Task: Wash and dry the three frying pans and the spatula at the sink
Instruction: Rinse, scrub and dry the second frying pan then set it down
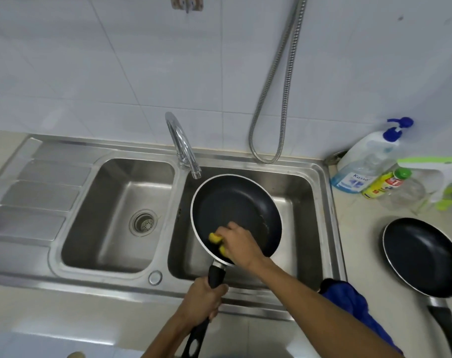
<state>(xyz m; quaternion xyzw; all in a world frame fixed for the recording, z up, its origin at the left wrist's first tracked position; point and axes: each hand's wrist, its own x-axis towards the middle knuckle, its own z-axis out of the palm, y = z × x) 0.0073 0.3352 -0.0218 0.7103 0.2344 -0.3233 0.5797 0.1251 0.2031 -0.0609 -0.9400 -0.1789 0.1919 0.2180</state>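
Light is coming soft and cool-white from above, washing the tiled wall [142, 60] evenly. Glare is pooling on the draining board [33, 202] and streaking along the faucet [181, 140]. The frying pan [235, 208] I am holding is throwing a faint shadow into the right basin [299, 200]; the near wall of the left basin [95, 257] is sitting darker. My right hand [239, 244] and the yellow sponge [215, 238] are smearing with motion blur. The wide lens is bowing the sink rim [330, 215] and the shower hose [286, 99]; the soap bottles [361, 161] at the right edge are going soft and stretched.
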